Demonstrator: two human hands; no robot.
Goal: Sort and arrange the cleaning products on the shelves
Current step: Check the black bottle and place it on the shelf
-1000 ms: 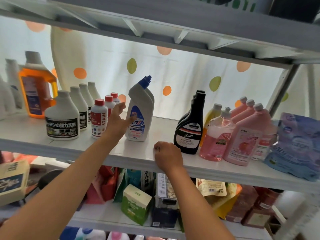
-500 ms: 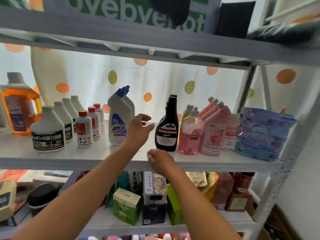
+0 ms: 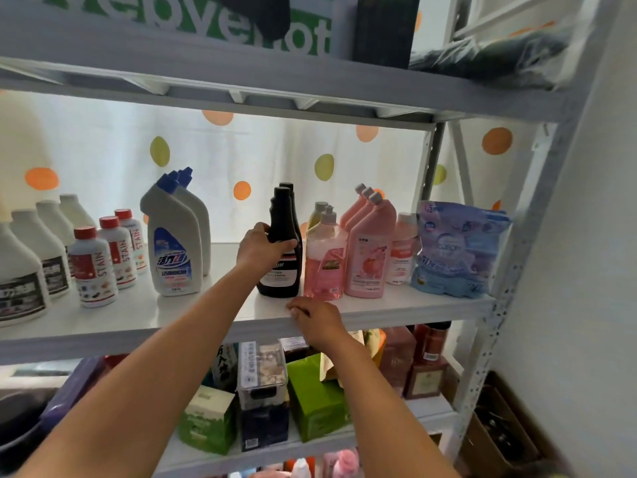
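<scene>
On the white middle shelf [image 3: 138, 326] my left hand [image 3: 258, 248] grips the front black bottle [image 3: 281, 222] round its waist; a second black bottle stands right behind it. My right hand [image 3: 315, 320] rests with curled fingers on the shelf's front edge, below the black bottle. To the left stand two white bottles with blue caps [image 3: 174, 243], red-capped stain bottles [image 3: 91, 270] and white squat bottles [image 3: 20, 281]. To the right are a pink pump bottle [image 3: 325, 257], pink angled-neck bottles [image 3: 368, 250] and a blue refill pouch [image 3: 456, 250].
The shelf above [image 3: 241, 81] hangs low over the bottle tops. A grey upright post [image 3: 524, 236] closes the right side. The lower shelf holds green boxes [image 3: 315, 401], dark boxes and brown bottles [image 3: 425, 360]. A cardboard box [image 3: 496, 439] sits on the floor at the right.
My left hand let go of the blue-capped white bottle, moved right and took hold of the front black bottle. The view swung right and up. My right hand stayed on the shelf edge.
</scene>
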